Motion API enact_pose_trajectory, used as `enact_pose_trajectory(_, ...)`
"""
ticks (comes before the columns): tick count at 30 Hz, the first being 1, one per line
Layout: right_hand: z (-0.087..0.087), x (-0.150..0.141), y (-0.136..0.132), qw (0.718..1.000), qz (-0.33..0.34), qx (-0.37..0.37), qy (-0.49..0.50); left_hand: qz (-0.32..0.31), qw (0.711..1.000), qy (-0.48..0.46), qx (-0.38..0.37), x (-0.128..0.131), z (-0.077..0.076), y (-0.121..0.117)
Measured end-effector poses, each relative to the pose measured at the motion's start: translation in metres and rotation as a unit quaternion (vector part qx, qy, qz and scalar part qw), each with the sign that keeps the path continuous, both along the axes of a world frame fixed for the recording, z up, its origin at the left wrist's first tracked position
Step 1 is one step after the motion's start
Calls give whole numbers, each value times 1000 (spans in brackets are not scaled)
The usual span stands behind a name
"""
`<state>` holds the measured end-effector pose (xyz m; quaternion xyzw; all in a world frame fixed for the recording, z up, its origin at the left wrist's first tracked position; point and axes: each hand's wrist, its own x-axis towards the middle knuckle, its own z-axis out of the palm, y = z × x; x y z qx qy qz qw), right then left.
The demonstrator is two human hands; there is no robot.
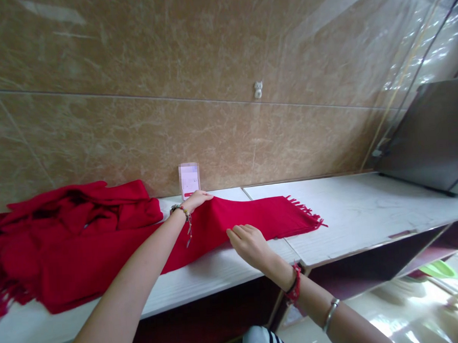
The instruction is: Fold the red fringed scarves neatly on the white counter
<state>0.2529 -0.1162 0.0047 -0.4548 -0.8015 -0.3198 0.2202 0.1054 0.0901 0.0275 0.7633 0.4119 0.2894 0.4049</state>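
A long red scarf [262, 216] with a fringed end stretches along the white counter [342, 211]. My left hand [198, 198] pinches its far edge, and the cloth rises slightly there. On the near edge, my right hand [250, 244] has its fingers curled closed around the fabric. The fringe lies flat to the right of both hands. Toward the left, the scarf runs into a bunched heap of red cloth [96, 209], with more fringe hanging at the far left.
A phone [190, 178] leans upright against the brown tiled wall [134, 130], just behind my left hand. A small white cat-shaped figure [258, 89] is on the wall. A grey boxy appliance [430, 135] stands at the right. Open shelves lie below the counter, with a green basin [439, 269] lower right.
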Motion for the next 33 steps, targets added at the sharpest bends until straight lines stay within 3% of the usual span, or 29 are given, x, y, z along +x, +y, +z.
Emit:
enact_pose_trajectory(4,25,26,-8,999,-17,46,11,-23,998,-54,-19,28,28,-1)
enact_pose_trajectory(9,51,81,-20,996,-57,65,-20,-59,990,-107,-67,87,62,-7)
enact_pose_trajectory(12,60,119,-26,993,-84,68,-52,-88,989,-99,-73,130,74,-13)
enact_pose_trajectory(15,63,155,-28,988,-110,65,-88,-102,991,-67,-47,170,75,-16)
enact_pose_trajectory(19,55,197,-29,979,-169,24,-112,-114,992,-47,-3,219,63,-11)
enact_pose_trajectory(25,26,236,-28,963,-227,-95,-113,-105,992,30,62,275,21,5)
enact_pose_trajectory(29,3,250,-26,954,-238,-158,-91,-98,987,90,88,295,-6,8)
enact_pose_trajectory(33,-12,256,-24,949,-241,-193,-62,-86,980,139,116,303,-21,6)
